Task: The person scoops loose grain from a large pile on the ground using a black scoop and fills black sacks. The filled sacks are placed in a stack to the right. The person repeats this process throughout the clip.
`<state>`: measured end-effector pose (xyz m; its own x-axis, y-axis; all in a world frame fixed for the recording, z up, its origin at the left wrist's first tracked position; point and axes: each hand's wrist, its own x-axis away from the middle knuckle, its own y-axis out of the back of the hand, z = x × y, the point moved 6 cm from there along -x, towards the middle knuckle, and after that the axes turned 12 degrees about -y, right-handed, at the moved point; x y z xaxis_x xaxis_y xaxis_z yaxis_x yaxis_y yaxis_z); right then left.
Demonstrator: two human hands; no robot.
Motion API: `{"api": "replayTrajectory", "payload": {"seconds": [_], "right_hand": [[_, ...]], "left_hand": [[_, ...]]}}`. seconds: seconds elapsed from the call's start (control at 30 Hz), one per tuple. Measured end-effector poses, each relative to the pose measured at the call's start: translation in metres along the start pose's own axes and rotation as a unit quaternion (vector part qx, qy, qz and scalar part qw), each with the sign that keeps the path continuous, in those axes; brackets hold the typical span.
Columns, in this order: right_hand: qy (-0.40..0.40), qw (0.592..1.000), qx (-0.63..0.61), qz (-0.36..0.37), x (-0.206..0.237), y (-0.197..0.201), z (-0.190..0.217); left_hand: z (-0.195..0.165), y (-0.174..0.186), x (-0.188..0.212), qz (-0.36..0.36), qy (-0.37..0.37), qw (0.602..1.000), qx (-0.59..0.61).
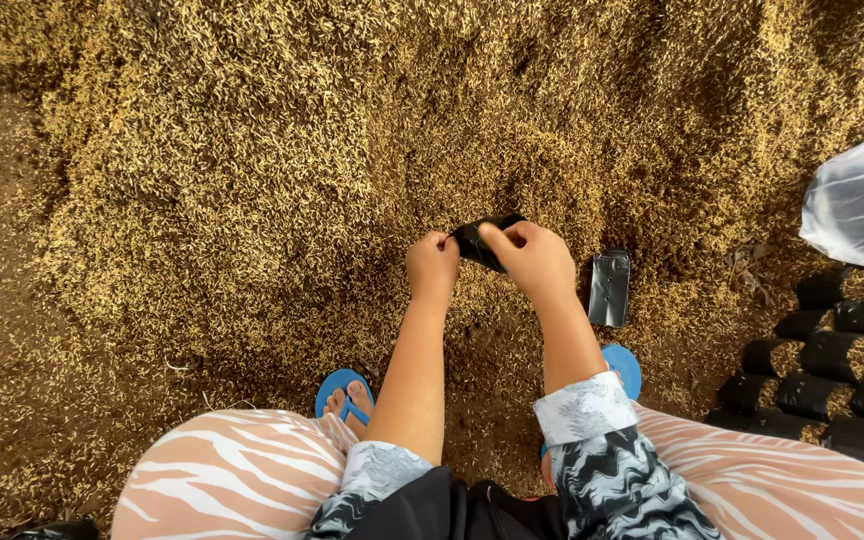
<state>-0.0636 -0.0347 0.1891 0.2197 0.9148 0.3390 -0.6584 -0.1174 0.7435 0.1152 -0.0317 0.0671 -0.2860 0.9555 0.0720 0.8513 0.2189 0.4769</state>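
A small black plastic bag [480,240] is pinched between both my hands over a big heap of rice husk [252,150]. My left hand [432,265] grips its left edge with closed fingers. My right hand [532,258] holds the right side, thumb on top. The bag looks empty and partly folded. A flat stack of more black bags [609,287] lies on the husk just right of my right hand.
Filled black bags [832,365] stand in rows at the right edge. A clear plastic sack [862,200] lies above them. My feet in blue sandals [342,392] rest on the husk below my hands, my knees in striped trousers at the bottom.
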Motion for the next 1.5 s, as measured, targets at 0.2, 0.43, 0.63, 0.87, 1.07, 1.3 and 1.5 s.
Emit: {"api": "replayTrajectory", "payload": {"seconds": [0.2, 0.43, 0.63, 0.87, 1.07, 1.3, 1.5], "right_hand": [[0.030, 0.990, -0.132, 0.050, -0.018, -0.005, -0.016], [-0.095, 0.972, -0.172, 0.127, -0.048, -0.031, -0.061], [-0.185, 0.769, -0.573, 0.216, -0.064, -0.057, -0.083], [-0.189, 0.744, -0.605, 0.213, -0.071, -0.068, -0.105], [-0.080, 0.916, -0.374, 0.119, -0.075, -0.062, -0.105], [0.090, 0.989, 0.114, 0.014, -0.017, -0.075, -0.077], [0.373, 0.917, 0.074, -0.119, 0.018, -0.057, -0.046]], "left_hand": [[-0.018, 0.010, 0.003, -0.027, -0.053, 0.998, -0.010], [-0.036, -0.008, 0.007, 0.028, -0.077, 0.996, 0.026], [-0.055, -0.017, 0.011, 0.130, -0.111, 0.985, -0.005], [-0.067, -0.015, 0.021, 0.204, -0.057, 0.976, 0.048], [-0.059, -0.017, 0.026, 0.307, 0.049, 0.950, -0.024], [-0.082, -0.002, -0.001, 0.149, -0.024, 0.989, -0.011], [-0.074, -0.034, -0.019, 0.184, -0.011, 0.978, -0.096]]}}
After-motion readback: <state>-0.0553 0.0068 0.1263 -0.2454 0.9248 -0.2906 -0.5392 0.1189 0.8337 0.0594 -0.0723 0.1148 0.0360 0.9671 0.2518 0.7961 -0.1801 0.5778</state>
